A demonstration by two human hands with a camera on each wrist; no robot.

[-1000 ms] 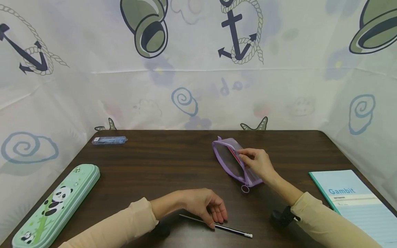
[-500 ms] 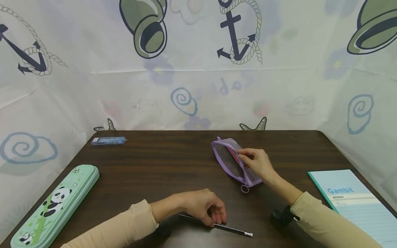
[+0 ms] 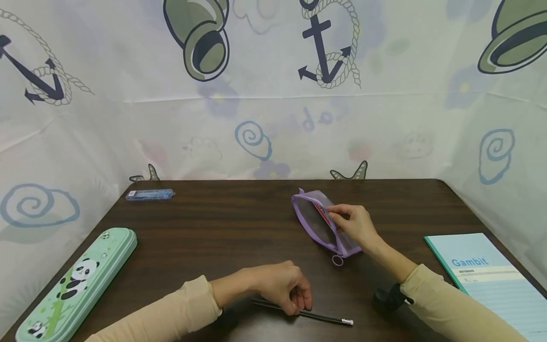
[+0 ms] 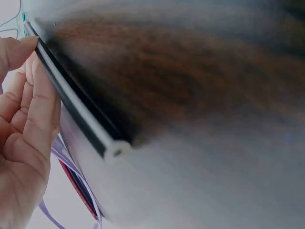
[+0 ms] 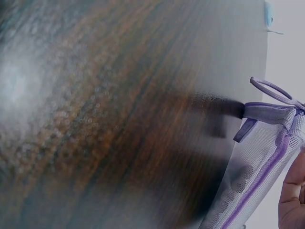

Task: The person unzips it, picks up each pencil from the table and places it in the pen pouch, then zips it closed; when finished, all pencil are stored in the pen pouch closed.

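Note:
Near the table's front, my left hand [image 3: 284,287] pinches a dark pencil [image 3: 326,318] around its middle. Its white eraser end points right; in the left wrist view, the pencil's blunt, flat end [image 4: 117,150] faces the camera. My right hand [image 3: 356,223] holds the side of a purple mesh pencil pouch [image 3: 350,244] between thumb and fingers. The pouch's mouth gapes toward the left, and a slim red item [image 3: 321,212] shows inside. In the right wrist view the pouch's mesh side [image 5: 259,167] lies beside the fingers at the lower right.
A green panda pencil case [image 3: 79,285] lies along the left edge. Behind it, a small blue clear case [image 3: 150,194] sits at the far left corner. A light blue notebook [image 3: 491,280] rests on the right. Printed cloth surrounds the dark table [image 3: 213,223].
The left hand and pencil have shifted slightly to the right, and the pencil seems a little raised. The right hand and pouch have stayed still.

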